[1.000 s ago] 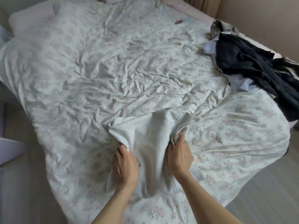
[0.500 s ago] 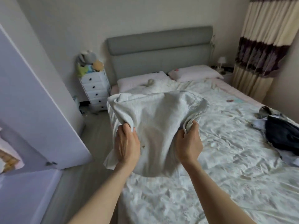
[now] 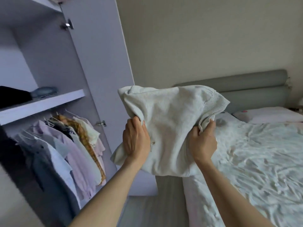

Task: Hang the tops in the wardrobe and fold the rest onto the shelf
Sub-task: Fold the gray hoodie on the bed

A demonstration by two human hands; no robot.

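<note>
Wardrobe (image 3: pixel 101 66) standing open on the left, shelf (image 3: pixel 42 104) above a rail of hanging shirts (image 3: pixel 68 145), bed (image 3: pixel 262 161) to the right. Folded pale sweater (image 3: pixel 170 128) carried in mid-air between them, probably bound for that shelf. Left hand (image 3: pixel 136 140) and right hand (image 3: pixel 203 141) gripping opposite edges, fingers curled into the cloth, likely to keep the fold flat.

Both hands, left hand (image 3: pixel 136 141) and right hand (image 3: pixel 203 143), grip the folded pale grey garment (image 3: pixel 170 126) in the air between the open wardrobe (image 3: pixel 91 66) and the bed (image 3: pixel 262 161).
</note>
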